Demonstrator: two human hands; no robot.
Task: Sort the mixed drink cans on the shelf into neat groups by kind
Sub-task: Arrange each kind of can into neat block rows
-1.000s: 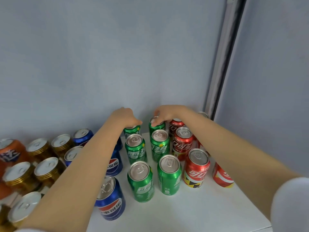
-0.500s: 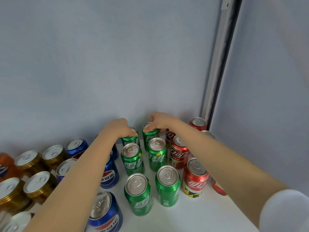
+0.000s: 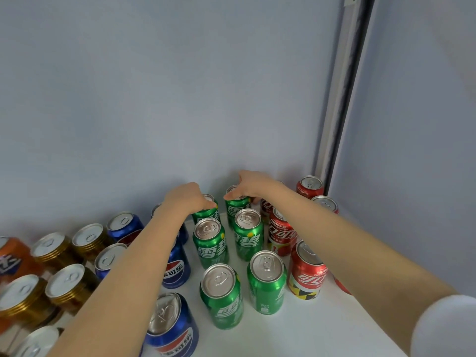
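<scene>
Green cans stand in two rows on the white shelf (image 3: 296, 331). My left hand (image 3: 186, 198) grips the top of the rear left green can (image 3: 208, 213), and my right hand (image 3: 253, 185) grips the top of the rear right green can (image 3: 235, 207). Before them stand two middle green cans (image 3: 211, 243) (image 3: 248, 234) and two front green cans (image 3: 222, 296) (image 3: 266, 280). Red cans (image 3: 306, 271) (image 3: 282, 231) (image 3: 309, 186) line up to the right, partly behind my right arm. Blue cans (image 3: 175, 325) (image 3: 125, 225) stand left of the green ones.
Gold cans (image 3: 69, 287) and an orange can (image 3: 13, 256) crowd the left side. The grey back wall stands right behind the rear cans. A grey upright post (image 3: 340, 99) and the side wall close the right. Bare shelf lies at the front right.
The view has tilted up, so hands and cans sit lower in frame. Both hands stay on the two rear green cans, which now stand a little farther back.
</scene>
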